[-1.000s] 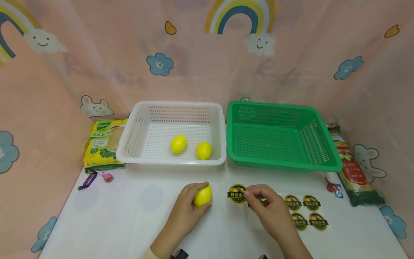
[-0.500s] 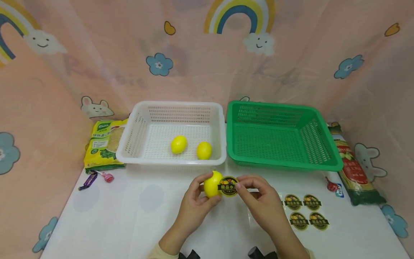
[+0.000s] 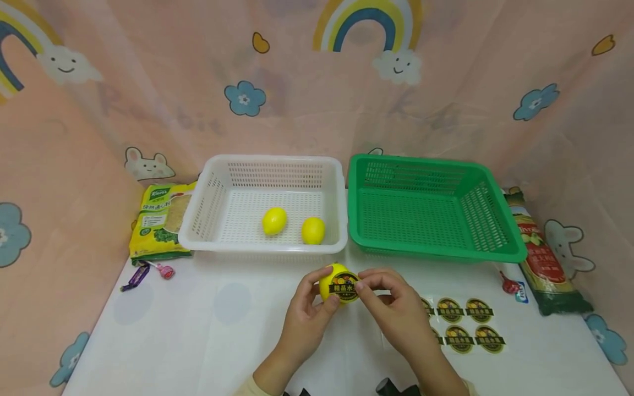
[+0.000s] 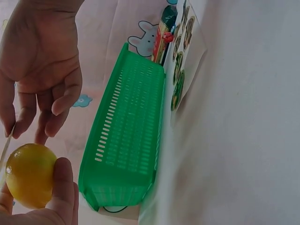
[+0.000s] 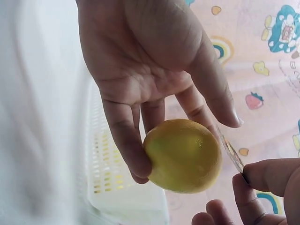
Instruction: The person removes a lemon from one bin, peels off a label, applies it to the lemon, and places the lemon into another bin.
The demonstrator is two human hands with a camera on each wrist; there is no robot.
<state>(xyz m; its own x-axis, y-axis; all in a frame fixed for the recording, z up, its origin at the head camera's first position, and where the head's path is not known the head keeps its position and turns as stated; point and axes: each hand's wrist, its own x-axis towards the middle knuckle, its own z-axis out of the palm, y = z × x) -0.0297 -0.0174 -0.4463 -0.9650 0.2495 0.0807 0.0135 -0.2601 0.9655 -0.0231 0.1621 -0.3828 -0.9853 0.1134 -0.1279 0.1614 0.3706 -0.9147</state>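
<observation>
Labelling, seemingly: left fingers [image 3: 311, 276] grip our oval yellow lemon [image 5: 183, 157]; right fingers' [image 3: 369, 298] pinched round black sticker [image 3: 343, 287], four o'clock, needs pressing

The head view looks forward and down at the held lemon [image 5: 183, 157] from above, farthest off. From close by, the left wrist view faces past it towards the green basket [image 4: 129, 136], the right towards the white basket [image 5: 129, 201]; all share the lemon.
</observation>
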